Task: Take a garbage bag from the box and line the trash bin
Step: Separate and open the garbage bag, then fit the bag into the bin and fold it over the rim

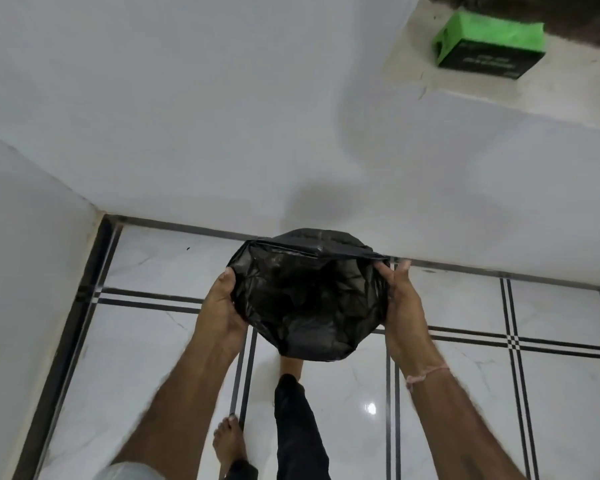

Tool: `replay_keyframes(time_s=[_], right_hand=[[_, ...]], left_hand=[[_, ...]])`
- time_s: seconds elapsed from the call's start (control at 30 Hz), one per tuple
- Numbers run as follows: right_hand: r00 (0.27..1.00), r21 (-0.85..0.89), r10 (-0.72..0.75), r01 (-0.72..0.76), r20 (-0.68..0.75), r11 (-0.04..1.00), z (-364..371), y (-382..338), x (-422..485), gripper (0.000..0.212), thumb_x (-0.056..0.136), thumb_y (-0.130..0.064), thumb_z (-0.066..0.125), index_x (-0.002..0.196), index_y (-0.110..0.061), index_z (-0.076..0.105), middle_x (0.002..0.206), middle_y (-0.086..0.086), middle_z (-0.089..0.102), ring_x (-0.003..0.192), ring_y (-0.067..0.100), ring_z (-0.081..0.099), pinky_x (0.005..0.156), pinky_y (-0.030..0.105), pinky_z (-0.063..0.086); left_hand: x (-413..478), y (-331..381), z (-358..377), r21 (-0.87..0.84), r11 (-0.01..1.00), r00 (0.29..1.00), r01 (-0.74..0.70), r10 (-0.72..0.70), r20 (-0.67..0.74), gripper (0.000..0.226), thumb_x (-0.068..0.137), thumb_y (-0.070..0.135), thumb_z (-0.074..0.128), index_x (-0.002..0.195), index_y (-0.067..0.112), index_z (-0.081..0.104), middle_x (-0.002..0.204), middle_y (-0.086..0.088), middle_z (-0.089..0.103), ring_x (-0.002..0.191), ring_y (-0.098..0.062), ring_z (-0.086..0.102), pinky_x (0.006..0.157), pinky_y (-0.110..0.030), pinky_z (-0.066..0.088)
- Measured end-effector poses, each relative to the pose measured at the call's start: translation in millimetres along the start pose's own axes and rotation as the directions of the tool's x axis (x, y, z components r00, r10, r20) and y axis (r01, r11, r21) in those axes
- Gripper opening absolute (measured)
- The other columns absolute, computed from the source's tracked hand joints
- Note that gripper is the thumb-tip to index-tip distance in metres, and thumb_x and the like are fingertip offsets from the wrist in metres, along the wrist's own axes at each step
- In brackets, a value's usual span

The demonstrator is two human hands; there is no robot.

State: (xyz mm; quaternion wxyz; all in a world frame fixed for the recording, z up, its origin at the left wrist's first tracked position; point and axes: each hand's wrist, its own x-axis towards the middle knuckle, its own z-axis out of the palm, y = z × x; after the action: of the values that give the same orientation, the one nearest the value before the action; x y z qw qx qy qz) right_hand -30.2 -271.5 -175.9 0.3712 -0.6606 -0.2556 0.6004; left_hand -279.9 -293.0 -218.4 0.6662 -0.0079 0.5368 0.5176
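A black garbage bag point(305, 299) is spread open over a round trash bin standing on the floor against the wall. The bin itself is hidden under the plastic, except perhaps its far rim point(312, 235). My left hand point(222, 310) grips the bag's left edge, thumb on top. My right hand point(400, 306) holds the right edge, where the plastic is pulled taut toward the wall. The green and black bag box point(489, 39) sits on a ledge at the upper right, far from both hands.
White walls meet in a corner at the left. The floor point(465, 393) is glossy white tile with black stripe lines. My bare foot point(227, 441) and a dark trouser leg point(298, 427) stand just in front of the bin.
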Motion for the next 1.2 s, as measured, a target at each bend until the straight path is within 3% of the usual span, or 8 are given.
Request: replay_keyframes(time_s=[0.3, 0.43, 0.53, 0.7, 0.87, 0.93, 1.1, 1.2], right_hand=[[0.997, 0.097, 0.048, -0.043, -0.053, 0.994, -14.0, 37.1, -32.4, 0.069, 0.094, -0.072, 0.036, 0.128, -0.025, 0.073, 0.125, -0.002, 0.078, 0.125, 0.02, 0.068, 0.115, 0.045, 0.048], [0.995, 0.143, 0.082, -0.072, -0.064, 0.987, -13.5, 50.7, -19.6, 0.064, 0.104, -0.066, 0.024, 0.119, -0.027, 0.073, 0.122, -0.002, 0.079, 0.116, 0.015, 0.071, 0.1, 0.036, 0.054], [0.99, 0.16, 0.095, -0.078, -0.101, 0.984, -11.6, 60.3, 11.6, 0.066, 0.104, -0.068, 0.025, 0.117, -0.025, 0.074, 0.123, -0.002, 0.077, 0.116, 0.018, 0.07, 0.103, 0.044, 0.055], [0.987, 0.205, 0.023, 0.01, -0.158, 0.979, -18.1, 78.4, 66.9, 0.073, 0.103, -0.07, 0.025, 0.134, -0.02, 0.069, 0.117, -0.004, 0.08, 0.116, 0.02, 0.072, 0.093, 0.041, 0.057], [0.983, 0.181, 0.138, -0.115, -0.122, 0.977, -25.1, 136.2, 106.3, 0.078, 0.102, -0.073, 0.023, 0.133, -0.02, 0.071, 0.132, 0.004, 0.073, 0.129, 0.031, 0.065, 0.111, 0.053, 0.05], [0.979, 0.252, 0.118, -0.074, -0.164, 0.965, -30.8, 150.8, 128.7, 0.08, 0.101, -0.075, 0.026, 0.134, -0.016, 0.069, 0.132, 0.007, 0.073, 0.129, 0.033, 0.064, 0.109, 0.053, 0.05], [0.966, 0.011, 0.248, -0.249, 0.071, 0.968, -5.9, 210.0, 159.5, 0.065, 0.098, -0.071, 0.046, 0.141, -0.026, 0.063, 0.131, 0.004, 0.075, 0.123, 0.024, 0.069, 0.092, 0.03, 0.061], [0.975, -0.018, 0.215, -0.214, 0.062, 0.977, 5.9, 225.7, 191.7, 0.074, 0.096, -0.077, 0.036, 0.139, -0.024, 0.066, 0.133, 0.006, 0.073, 0.122, 0.025, 0.07, 0.101, 0.039, 0.058]], left_hand=[[-14.9, -24.0, -27.5, 0.029, 0.998, 0.998, 0.056, -0.057, 0.009, 0.043, 0.106, 0.031, 0.049, 0.136, 0.002, 0.059, 0.103, -0.008, 0.077, 0.082, -0.019, 0.077, 0.068, -0.034, 0.062], [-5.5, -37.9, -30.9, 0.043, 0.993, 0.992, 0.109, -0.106, -0.063, 0.046, 0.105, 0.031, 0.051, 0.14, 0.002, 0.056, 0.111, -0.011, 0.075, 0.083, -0.021, 0.075, 0.07, -0.036, 0.059], [21.1, -49.1, -26.7, 0.02, 0.994, 0.992, 0.109, -0.107, -0.071, 0.04, 0.106, 0.03, 0.049, 0.132, 0.001, 0.06, 0.119, -0.016, 0.072, 0.089, -0.024, 0.071, 0.073, -0.037, 0.057], [69.4, -61.7, -9.3, 0.015, 1.0, 0.999, 0.023, -0.024, 0.049, 0.031, 0.108, 0.029, 0.044, 0.108, 0.011, 0.069, 0.097, -0.006, 0.079, 0.086, -0.021, 0.075, 0.071, -0.035, 0.061], [111.1, -100.8, -23.9, 0.011, 0.997, 0.995, 0.075, -0.074, -0.062, 0.037, 0.106, 0.03, 0.05, 0.131, 0.005, 0.058, 0.133, -0.019, 0.065, 0.104, -0.03, 0.068, 0.085, -0.043, 0.056], [128.6, -113.3, -30.4, 0.018, 0.996, 0.993, 0.087, -0.086, -0.081, 0.041, 0.106, 0.03, 0.05, 0.137, 0.003, 0.055, 0.138, -0.02, 0.063, 0.101, -0.028, 0.069, 0.078, -0.038, 0.058], [172.3, -143.9, -40.1, 0.094, 0.991, 0.992, 0.099, -0.091, -0.087, 0.045, 0.108, 0.03, 0.048, 0.14, -0.001, 0.054, 0.133, -0.02, 0.066, 0.098, -0.027, 0.071, 0.064, -0.031, 0.062], [203.6, -162.0, -55.0, 0.17, 0.982, 0.99, 0.081, -0.059, -0.13, 0.041, 0.105, 0.035, 0.053, 0.128, 0.003, 0.064, 0.122, -0.015, 0.072, 0.101, -0.03, 0.072, 0.064, -0.028, 0.062]])
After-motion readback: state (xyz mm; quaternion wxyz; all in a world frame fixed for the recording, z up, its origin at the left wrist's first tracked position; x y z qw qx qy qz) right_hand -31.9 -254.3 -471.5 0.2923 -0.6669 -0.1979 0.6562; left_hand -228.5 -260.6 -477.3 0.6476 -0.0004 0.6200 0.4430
